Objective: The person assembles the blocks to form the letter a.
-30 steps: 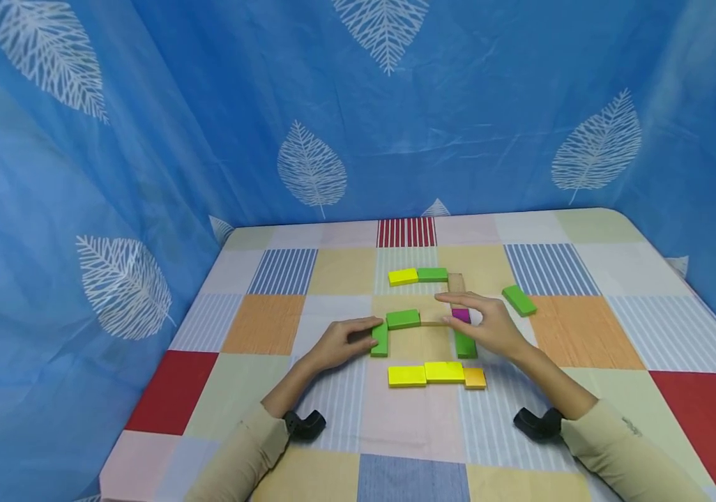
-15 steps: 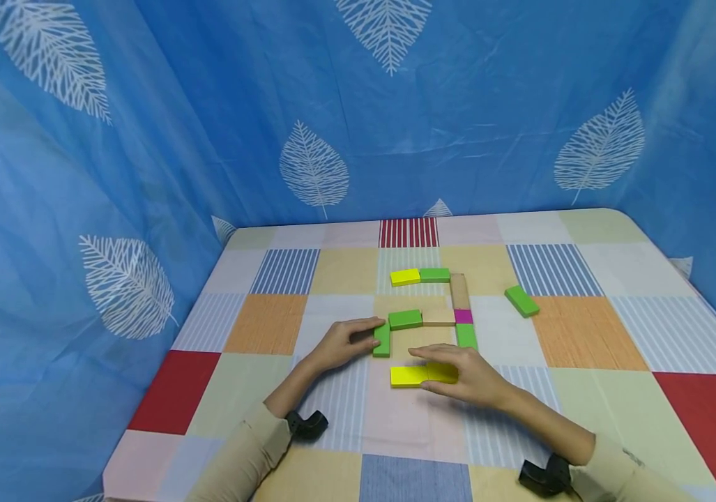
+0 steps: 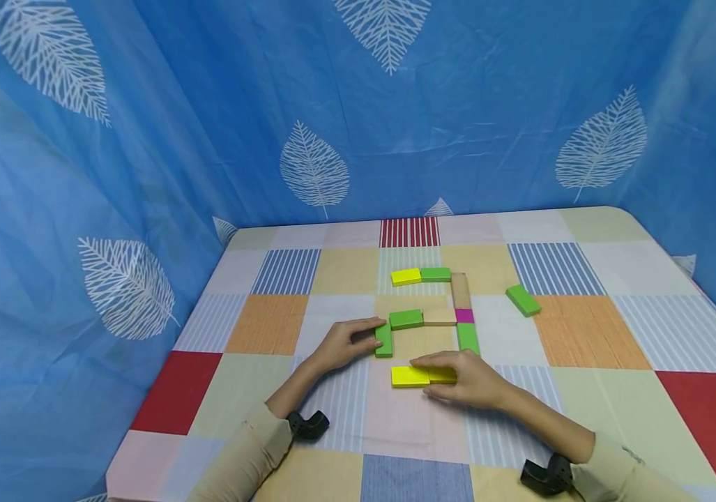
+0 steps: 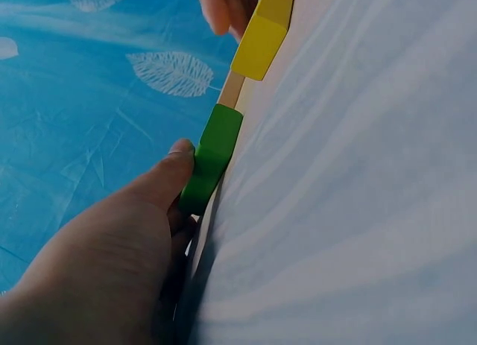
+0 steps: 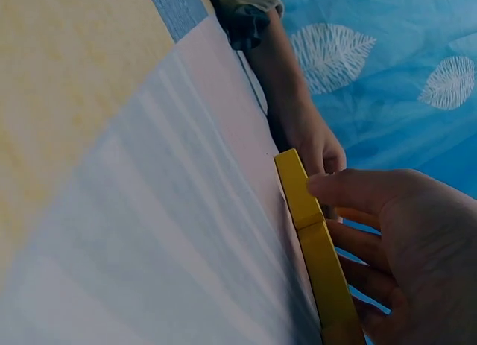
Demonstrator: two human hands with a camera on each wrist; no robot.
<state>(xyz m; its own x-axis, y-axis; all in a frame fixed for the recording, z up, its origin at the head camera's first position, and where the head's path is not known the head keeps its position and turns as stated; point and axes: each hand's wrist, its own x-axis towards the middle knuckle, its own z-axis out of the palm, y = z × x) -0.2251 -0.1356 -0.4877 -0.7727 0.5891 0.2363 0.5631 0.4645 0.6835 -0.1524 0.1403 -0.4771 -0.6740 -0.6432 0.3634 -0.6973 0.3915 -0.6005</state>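
Observation:
In the head view, my left hand (image 3: pixel 340 348) holds an upright-set green block (image 3: pixel 383 340) at the left of the layout, finger at its far end and thumb at its side. My right hand (image 3: pixel 467 378) spans the front row, its thumb on the near side and fingers on the far side. That row shows a yellow block (image 3: pixel 410 377) and a second yellow block (image 3: pixel 442 375), partly covered; the right wrist view shows the thumb against the yellow block (image 5: pixel 294 188). An orange-brown block (image 5: pixel 344 334) ends the row there, hidden by the hand in the head view.
Behind the hands lie a green block (image 3: pixel 406 319), a wooden block (image 3: pixel 439 318), a purple block (image 3: pixel 464 316) and another green block (image 3: pixel 468 338). Farther back are yellow (image 3: pixel 406 277), green (image 3: pixel 436 275) and wooden (image 3: pixel 461 291) blocks. A loose green block (image 3: pixel 523 300) lies right.
My right hand has come from the purple and wooden blocks toward me, down to the front yellow row, and its thumb and fingers have closed around it. My left hand stays put.

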